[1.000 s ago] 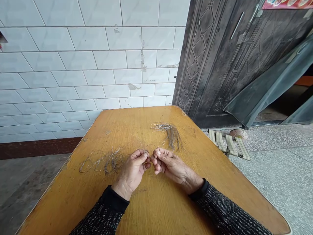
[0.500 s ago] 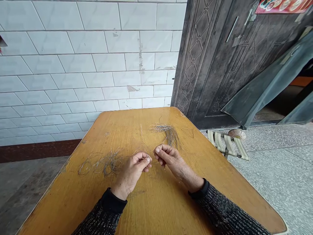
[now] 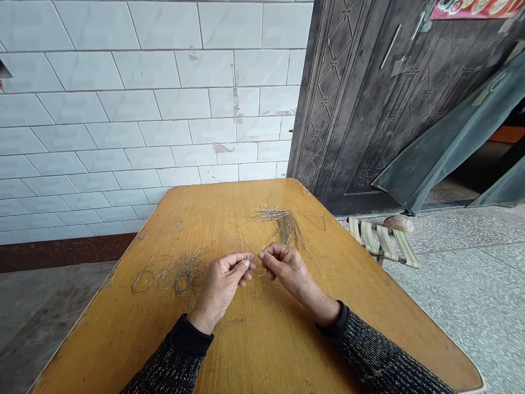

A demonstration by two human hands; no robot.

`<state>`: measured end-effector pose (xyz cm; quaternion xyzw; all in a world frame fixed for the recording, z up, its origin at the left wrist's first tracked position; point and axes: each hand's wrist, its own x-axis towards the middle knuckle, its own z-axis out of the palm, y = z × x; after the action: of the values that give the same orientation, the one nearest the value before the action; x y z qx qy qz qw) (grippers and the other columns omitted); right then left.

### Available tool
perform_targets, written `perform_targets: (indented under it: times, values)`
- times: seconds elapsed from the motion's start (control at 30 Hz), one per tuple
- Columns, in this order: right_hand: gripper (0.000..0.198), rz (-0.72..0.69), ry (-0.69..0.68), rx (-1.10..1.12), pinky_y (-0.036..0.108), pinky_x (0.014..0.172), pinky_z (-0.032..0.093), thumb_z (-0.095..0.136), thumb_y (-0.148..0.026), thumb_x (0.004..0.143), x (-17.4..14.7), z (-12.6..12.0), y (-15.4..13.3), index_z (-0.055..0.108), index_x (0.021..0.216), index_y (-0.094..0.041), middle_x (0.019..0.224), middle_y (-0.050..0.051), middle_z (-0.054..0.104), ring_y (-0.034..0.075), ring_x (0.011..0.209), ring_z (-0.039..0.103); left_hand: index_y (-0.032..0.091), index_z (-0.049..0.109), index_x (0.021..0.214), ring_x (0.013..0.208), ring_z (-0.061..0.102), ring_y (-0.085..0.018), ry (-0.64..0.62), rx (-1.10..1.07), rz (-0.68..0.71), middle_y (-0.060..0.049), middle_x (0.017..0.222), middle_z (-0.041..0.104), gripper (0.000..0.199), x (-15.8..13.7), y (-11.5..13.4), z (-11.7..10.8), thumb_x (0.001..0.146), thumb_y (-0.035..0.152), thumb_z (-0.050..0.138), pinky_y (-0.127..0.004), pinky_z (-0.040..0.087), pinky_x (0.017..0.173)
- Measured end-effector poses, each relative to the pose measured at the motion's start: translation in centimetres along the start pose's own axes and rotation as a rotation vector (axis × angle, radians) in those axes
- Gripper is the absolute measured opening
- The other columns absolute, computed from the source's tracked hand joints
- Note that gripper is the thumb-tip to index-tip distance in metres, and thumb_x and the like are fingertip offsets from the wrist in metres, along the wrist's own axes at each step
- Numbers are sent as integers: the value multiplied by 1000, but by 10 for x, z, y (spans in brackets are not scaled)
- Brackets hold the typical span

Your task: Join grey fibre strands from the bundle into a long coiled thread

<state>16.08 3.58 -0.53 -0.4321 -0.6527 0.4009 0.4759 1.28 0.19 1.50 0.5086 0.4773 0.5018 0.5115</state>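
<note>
My left hand (image 3: 226, 278) is closed in a pinch on a thin wire (image 3: 244, 232), one end of which sticks up past the fingertips. Just to its right, my right hand (image 3: 287, 269) pinches too, a small gap between the two sets of fingertips. A fine curve of wire shows below that gap, and the fingers hide the rest. Left of my left hand lie loose wire loops (image 3: 191, 273), tangled together. Beyond my right hand rests a bundle of wires (image 3: 289, 227), bent near its far end.
The wooden table (image 3: 262, 345) narrows toward a white tiled wall (image 3: 159, 104). A single bent wire (image 3: 318, 221) lies near its right edge. On the floor to the right stands a strap-seat folding stool (image 3: 383, 241), by a dark door (image 3: 356, 98) and a grey curtain (image 3: 451, 131).
The upright wire end has shifted slightly right and looks shorter. My left fingertips have risen a little, and both hands stay close together in a pinch.
</note>
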Motion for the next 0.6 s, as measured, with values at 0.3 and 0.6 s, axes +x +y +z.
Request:
perform_targets:
  times: [0.3,0.6]
  values:
    - [23,-810,54,-1016,22,55,44,40,-15,89,-13,-15,-17,57,104,-18,98,8,61,14,76,56,15,61,68,53,48,-9,-106,187,26,2,57,53,16,6,-9,-1,73,28,54,-22,37,50]
    - [31,-965,-64,-1294,28,61,48,31,-16,91,-13,-18,-32,55,111,-13,125,12,51,19,92,52,17,52,58,49,42,-10,-179,264,45,3,52,48,19,8,-11,-3,74,28,52,-23,33,51]
